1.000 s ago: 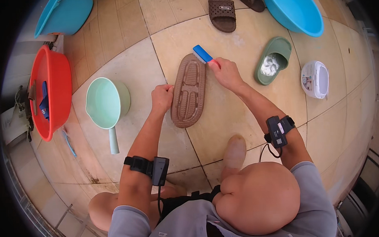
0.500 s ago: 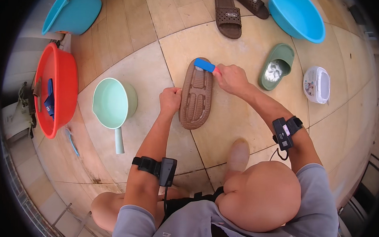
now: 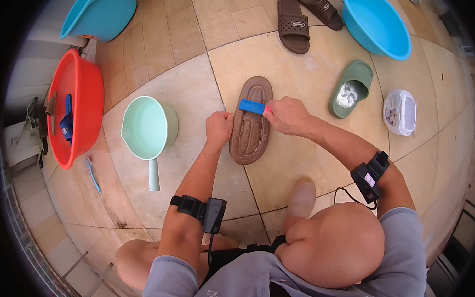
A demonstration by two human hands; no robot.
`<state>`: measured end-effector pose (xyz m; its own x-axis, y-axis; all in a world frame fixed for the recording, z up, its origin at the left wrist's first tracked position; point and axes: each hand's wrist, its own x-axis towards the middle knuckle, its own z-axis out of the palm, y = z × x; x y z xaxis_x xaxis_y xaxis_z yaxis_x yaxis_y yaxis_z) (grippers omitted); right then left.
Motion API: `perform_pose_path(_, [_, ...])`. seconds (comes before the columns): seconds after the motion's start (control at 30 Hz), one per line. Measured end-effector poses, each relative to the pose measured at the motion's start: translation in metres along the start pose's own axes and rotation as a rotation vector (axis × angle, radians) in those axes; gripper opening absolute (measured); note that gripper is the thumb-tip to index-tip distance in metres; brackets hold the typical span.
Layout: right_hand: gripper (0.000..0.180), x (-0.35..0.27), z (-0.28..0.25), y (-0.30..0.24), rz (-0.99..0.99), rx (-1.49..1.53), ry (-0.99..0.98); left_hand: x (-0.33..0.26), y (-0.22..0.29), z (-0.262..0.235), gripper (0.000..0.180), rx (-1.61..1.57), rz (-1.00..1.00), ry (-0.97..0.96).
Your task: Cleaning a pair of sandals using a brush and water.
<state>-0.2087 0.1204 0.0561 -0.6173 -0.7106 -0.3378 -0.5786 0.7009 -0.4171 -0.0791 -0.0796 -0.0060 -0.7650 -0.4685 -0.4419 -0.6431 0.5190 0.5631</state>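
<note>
At the frame's centre, a blue brush [image 3: 252,106] is held on an upturned brown slipper [image 3: 249,140] by the right hand's [image 3: 287,116] clamped fingers, its left edge touched by the left hand [image 3: 219,128], whose grip cannot be told.

Beyond the red tub [image 3: 91,109] stood a teal bucket [image 3: 109,19]; right of the tub, a mint dipper [image 3: 168,123]; farther right of the tub, dark brown slides [image 3: 293,27] and a blue basin [image 3: 377,23].

Gap between dipper [image 3: 150,129] and left hand [image 3: 219,128]
</note>
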Motion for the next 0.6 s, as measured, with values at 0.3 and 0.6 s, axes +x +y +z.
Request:
perform_pose_path(0.3, [0.031,-0.018,-0.002,0.025,-0.007,0.041,0.081,0.001,0.000,0.005,0.023,0.090,0.002,0.064])
perform_pose_path(0.6, [0.029,0.013,-0.020,0.046,0.011,-0.073,0.123,0.001,0.003,0.008,0.023,0.091,-0.035,0.027])
